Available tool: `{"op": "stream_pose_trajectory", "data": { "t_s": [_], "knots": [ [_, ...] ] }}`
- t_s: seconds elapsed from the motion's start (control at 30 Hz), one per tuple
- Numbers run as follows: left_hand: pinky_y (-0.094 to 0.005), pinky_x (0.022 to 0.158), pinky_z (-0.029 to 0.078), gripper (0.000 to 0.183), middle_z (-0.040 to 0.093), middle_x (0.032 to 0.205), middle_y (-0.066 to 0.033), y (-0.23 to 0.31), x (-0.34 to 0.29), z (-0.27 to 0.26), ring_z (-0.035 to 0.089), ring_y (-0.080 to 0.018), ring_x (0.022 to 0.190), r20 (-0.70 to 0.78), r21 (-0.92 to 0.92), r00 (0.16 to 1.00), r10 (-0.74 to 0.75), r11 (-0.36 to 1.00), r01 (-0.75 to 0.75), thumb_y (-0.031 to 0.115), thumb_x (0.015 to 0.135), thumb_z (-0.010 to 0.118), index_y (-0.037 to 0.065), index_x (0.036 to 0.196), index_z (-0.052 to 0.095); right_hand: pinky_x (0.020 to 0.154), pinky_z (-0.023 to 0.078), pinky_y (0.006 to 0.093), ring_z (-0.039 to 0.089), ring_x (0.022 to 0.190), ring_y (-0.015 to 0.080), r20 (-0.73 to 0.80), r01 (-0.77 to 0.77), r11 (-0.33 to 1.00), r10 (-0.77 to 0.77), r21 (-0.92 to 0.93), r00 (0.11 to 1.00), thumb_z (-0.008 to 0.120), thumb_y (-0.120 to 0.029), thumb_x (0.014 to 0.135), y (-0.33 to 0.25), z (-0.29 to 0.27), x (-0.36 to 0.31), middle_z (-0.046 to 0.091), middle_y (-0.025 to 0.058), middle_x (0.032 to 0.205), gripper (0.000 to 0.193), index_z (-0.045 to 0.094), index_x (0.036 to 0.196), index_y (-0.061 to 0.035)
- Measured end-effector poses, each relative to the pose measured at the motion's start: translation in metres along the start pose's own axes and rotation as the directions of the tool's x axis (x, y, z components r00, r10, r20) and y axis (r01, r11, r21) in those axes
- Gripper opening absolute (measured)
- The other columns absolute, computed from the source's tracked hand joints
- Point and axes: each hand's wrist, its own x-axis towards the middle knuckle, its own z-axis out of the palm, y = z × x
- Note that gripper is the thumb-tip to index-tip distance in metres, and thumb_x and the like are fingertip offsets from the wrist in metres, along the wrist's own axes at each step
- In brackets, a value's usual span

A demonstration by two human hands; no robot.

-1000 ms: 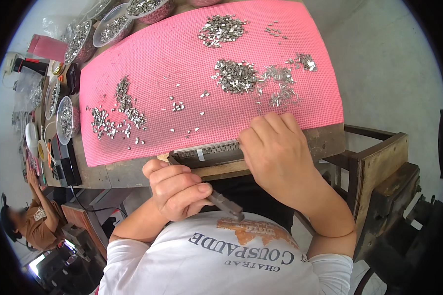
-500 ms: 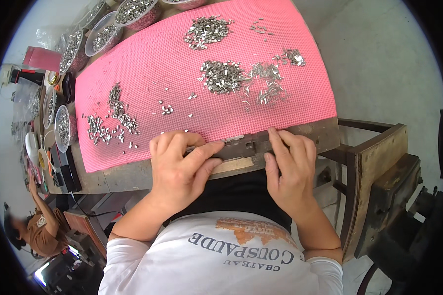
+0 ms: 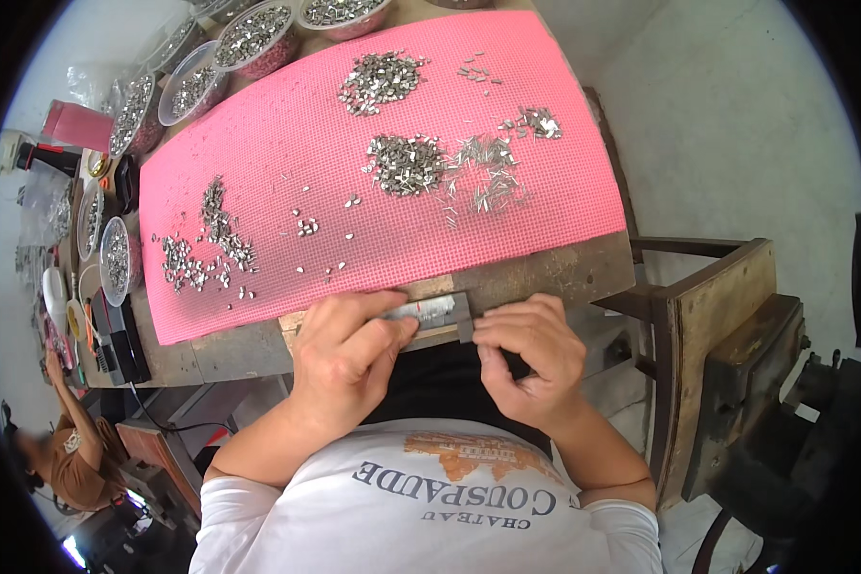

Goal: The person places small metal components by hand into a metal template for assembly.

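Observation:
A flat grey metal measuring tool (image 3: 432, 310), like a sliding caliper, lies along the near edge of the wooden table (image 3: 555, 273). My left hand (image 3: 346, 352) covers its left part, fingers wrapped over it. My right hand (image 3: 531, 356) pinches its right end and dark sliding jaw. Whether a small piece sits in the jaw I cannot tell. Just beyond the hands a pink mesh mat (image 3: 287, 143) covers the table, with heaps of small silver metal pieces: a middle pile (image 3: 407, 163), a far pile (image 3: 381, 78) and a scattered left pile (image 3: 206, 244).
Clear bowls of metal pieces (image 3: 249, 36) line the far and left table edges. A dark wooden chair (image 3: 717, 335) stands at my right. Black tools (image 3: 115, 330) lie by the left edge. Another person (image 3: 62, 459) is at the lower left.
My left hand rose from my lap onto the tool's left part. My right hand slid from over the tool to its right end. The view shifted slightly.

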Motion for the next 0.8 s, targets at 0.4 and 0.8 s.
{"op": "stream_pose_trajectory", "data": {
  "t_s": [0.4,0.8],
  "knots": [
    [-0.0391,0.080,0.055,0.037,0.075,0.103,-0.0100,-0.005,0.023,-0.017,0.069,-0.0301,0.090,0.104,-0.135,0.994,-0.044,0.989,0.058,0.008,0.079,0.084,0.007,0.116,0.076,0.081,0.050,0.0379,0.069,0.082,0.0263,-0.039,0.035,0.960,-0.048,-0.277,0.998,0.077,0.002,0.081,0.019,-0.013,0.047,0.074,0.0074,0.088,0.019,0.076,0.098,-0.0060],
    [-0.0418,0.081,0.053,0.017,0.073,0.093,-0.0072,-0.055,0.060,-0.035,0.066,-0.0304,0.088,-0.116,0.211,0.988,-0.105,0.969,0.128,0.010,0.081,0.081,0.007,0.098,0.079,0.084,0.050,0.0438,0.064,0.093,0.0320,0.123,0.059,0.883,-0.001,-0.466,0.992,0.076,-0.003,0.084,0.068,-0.024,0.118,0.068,0.0104,0.095,0.010,0.071,0.092,-0.0047]
  ]
}}
